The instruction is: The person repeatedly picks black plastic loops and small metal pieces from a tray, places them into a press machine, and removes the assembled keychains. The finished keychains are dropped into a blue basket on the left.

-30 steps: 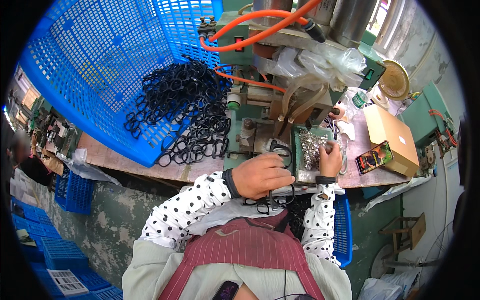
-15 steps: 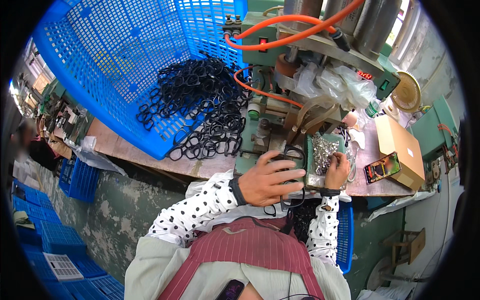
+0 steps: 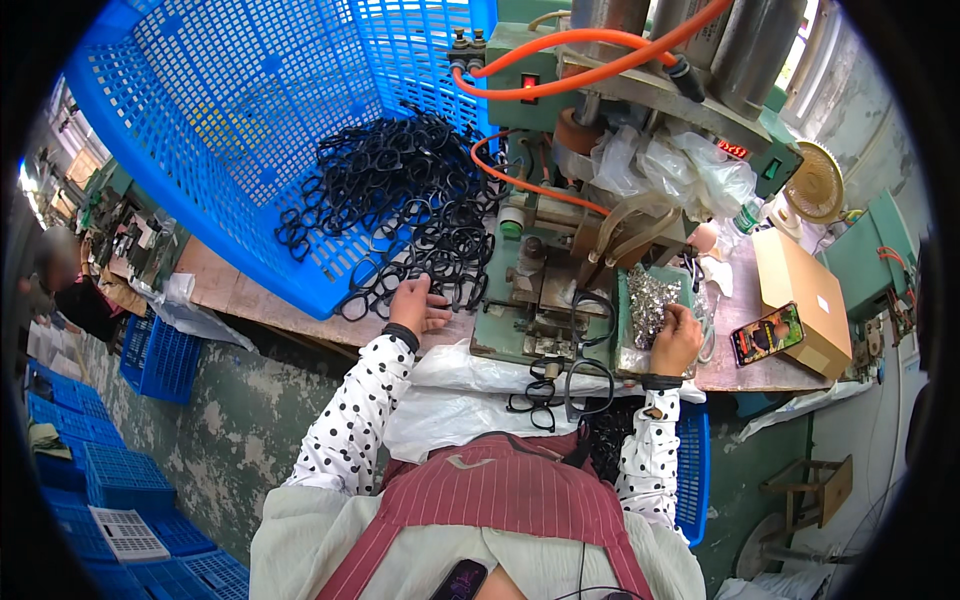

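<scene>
My left hand (image 3: 417, 306) is at the near edge of a heap of black eyeglass frames (image 3: 385, 180), its fingers a little apart; whether it touches one is unclear. My right hand (image 3: 677, 342) is at the tray (image 3: 626, 357) of small shiny metal parts (image 3: 650, 300), thumb and fingers pinched together. Anything between those fingertips is too small to make out. Between my hands, a black eyeglass frame (image 3: 590, 412) hangs at the front of the green press machine (image 3: 490, 335). Other black frames (image 3: 538, 405) hang beside it, over white plastic sheeting.
The heap spills from a tipped blue basket (image 3: 200, 215) onto the bench (image 3: 245, 290). Orange hoses (image 3: 560, 42) loop across the machine's top. A phone (image 3: 767, 334) leans against a cardboard box (image 3: 805, 300) on the right. Another blue basket (image 3: 690, 470) stands below my right forearm.
My left hand has moved left, from in front of the machine to the spilled eyeglass frames, uncovering the frames hanging there. My right hand has stayed at the metal parts.
</scene>
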A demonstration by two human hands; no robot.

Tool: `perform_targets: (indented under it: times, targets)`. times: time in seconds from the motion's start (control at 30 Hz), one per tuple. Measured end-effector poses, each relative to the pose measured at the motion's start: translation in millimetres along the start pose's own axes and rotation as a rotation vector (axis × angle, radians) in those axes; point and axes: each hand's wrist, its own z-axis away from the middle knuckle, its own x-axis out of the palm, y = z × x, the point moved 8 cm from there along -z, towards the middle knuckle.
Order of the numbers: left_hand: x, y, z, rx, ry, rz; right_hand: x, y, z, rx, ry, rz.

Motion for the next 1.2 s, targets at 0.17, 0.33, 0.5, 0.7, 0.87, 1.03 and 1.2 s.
perform_targets:
  times: [0.17,0.33,0.5,0.7,0.87,1.03,1.2]
  targets:
    - [-7.5,-5.3,17.9,-0.036,0.010,-0.121,14.9,6.5,-2.3,-0.042,-0.055,-0.180]
    - [15.9,-16.9,-0.5,0.006,-0.119,-0.046,28.1,17.3,-18.6,0.206,-0.385,-0.709]
    - [30.9,28.1,28.7,0.305,-0.031,-0.111,-13.4,-64.4,-24.2,0.203,-0.459,-0.755]
    - [5.4,65.8,30.1,0.704,0.172,-0.581,-16.6,-149.2,-10.5,0.250,-0.470,-0.969]
    - [27.8,129.3,94.6,0.884,0.410,-0.833,-19.2,-148.4,-10.8,0.310,-0.463,-1.043]
    - [56.3,147.7,153.5,1.284,0.191,-0.286,-11.5,-162.5,-15.5,0.349,-0.403,-1.189]
    - [149.9,107.7,246.1,1.948,-0.503,-0.668,-12.0,-154.5,-16.7,0.303,-0.379,-1.106]
